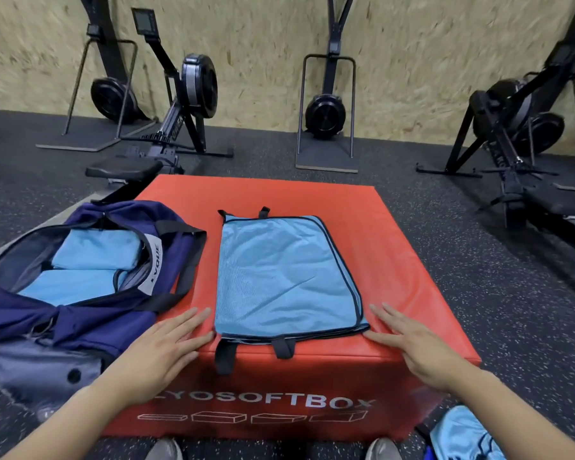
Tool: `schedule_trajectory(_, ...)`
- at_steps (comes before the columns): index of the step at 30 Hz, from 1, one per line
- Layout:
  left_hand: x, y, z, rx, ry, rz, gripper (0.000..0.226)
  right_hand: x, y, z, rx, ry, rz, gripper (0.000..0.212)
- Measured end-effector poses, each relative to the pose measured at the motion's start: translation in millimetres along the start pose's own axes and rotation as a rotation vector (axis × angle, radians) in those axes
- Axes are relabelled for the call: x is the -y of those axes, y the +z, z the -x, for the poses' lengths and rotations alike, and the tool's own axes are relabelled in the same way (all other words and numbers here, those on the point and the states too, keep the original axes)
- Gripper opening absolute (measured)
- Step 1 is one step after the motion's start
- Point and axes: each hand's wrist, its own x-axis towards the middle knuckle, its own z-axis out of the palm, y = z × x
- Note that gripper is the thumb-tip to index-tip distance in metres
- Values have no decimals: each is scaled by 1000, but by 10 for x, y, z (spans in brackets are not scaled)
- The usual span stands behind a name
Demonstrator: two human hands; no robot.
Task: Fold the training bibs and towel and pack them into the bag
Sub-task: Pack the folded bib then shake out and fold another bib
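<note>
Both hands lie flat, grip wide: left hand (166, 348) and right hand (409, 340) flank the folded bib (284, 277).

We stand over a red foam box (395, 254) lettered "SOFTBOX" on its near face, on a dark speckled gym floor (478, 293). A light blue training bib (286, 277) with dark trim lies flat on top, its black straps hanging over the near edge. Our left hand (166, 346) lies flat with straight fingers just beside the bib's left edge; our right hand (412, 340) lies flat at its near right corner, fingertips touching the trim. To the left, a navy bag (90, 313) stands unzipped, with folded blue fabric (90, 260) inside. More blue fabric (462, 436) lies on the floor at lower right. Rowing machines (186, 104) line the chipboard wall (263, 44).
</note>
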Motion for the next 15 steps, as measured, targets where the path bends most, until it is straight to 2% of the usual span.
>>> schedule_trajectory(4,-42,0,-122,-38,74,-5,45,-27,-12,-165,-44,-78,46,88)
schedule_trajectory(8,-113,-34,-255,-44,136,28,35,59,17,-304,-97,-183,78,86)
schedule_trajectory(12,-112,-17,-337,-21,168,54,31,37,50,-412,-79,-163,45,88)
schedule_trajectory(15,-89,1,-317,37,138,138,37,57,36,-449,-127,-141,-62,73)
